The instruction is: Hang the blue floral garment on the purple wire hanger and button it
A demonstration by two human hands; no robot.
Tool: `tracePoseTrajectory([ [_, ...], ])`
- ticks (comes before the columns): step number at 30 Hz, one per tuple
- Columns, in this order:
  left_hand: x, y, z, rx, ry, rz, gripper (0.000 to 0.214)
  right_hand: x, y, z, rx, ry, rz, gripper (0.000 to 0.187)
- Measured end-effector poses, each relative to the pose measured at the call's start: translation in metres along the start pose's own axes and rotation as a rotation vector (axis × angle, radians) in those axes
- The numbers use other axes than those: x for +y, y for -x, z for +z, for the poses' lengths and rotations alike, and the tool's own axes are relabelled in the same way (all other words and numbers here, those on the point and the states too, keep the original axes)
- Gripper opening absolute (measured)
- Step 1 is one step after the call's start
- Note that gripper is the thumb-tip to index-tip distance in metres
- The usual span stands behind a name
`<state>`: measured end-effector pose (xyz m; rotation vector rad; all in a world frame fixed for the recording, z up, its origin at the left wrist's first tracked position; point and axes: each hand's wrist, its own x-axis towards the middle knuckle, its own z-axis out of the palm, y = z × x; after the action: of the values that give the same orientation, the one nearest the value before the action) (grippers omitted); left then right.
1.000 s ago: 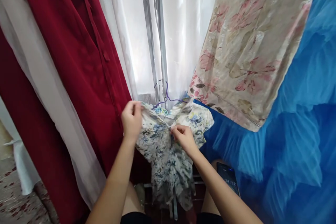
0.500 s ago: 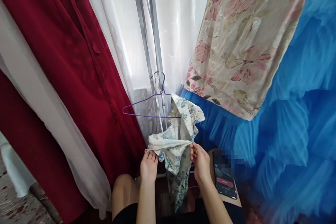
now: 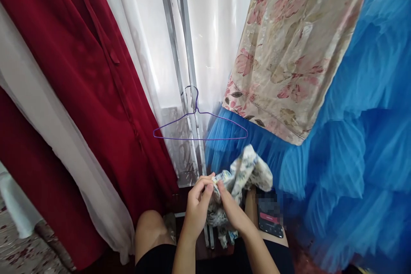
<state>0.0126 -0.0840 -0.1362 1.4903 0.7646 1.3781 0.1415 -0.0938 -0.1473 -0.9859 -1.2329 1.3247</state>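
Note:
A white garment with blue and yellow flowers (image 3: 245,169) is bunched up between my two hands, below the hanger. My left hand (image 3: 199,199) pinches an edge of the cloth between thumb and fingers. Close against it, my right hand (image 3: 229,207) is closed on the same cloth, its thumb at the edge; most of its fingers are hidden behind the fabric. Part of the garment flops out to the right, and more of it hangs down between my knees. The purple wire hanger (image 3: 201,138) hangs bare on the metal rack (image 3: 180,43), apart from my hands.
Red cloth (image 3: 105,137) and white cloth hang at the left. A beige skirt-like piece with pink flowers (image 3: 282,72) hangs over ruffled blue tulle (image 3: 340,150) at the right. A phone (image 3: 271,222) lies on my right thigh. White curtain (image 3: 218,17) hangs behind the rack.
The floral garment has come off the hanger and is now bunched lower and to the right. My hands, apart before, have come together on its edge.

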Motion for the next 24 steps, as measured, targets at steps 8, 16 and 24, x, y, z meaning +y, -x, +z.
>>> tracePoseTrajectory([
  [8,-0.026,-0.009,-0.023,-0.304,-0.044,-0.234,0.058,0.014,0.010,-0.018,-0.046,-0.130,0.154,0.053],
  [16,-0.015,0.008,-0.047,-0.798,0.042,-0.322,0.067,-0.032,0.022,-0.024,-0.561,-0.171,0.184,0.038],
  [24,-0.029,0.034,-0.034,-0.689,0.029,-0.356,0.056,-0.014,0.034,0.000,-0.682,-0.260,0.300,0.030],
])
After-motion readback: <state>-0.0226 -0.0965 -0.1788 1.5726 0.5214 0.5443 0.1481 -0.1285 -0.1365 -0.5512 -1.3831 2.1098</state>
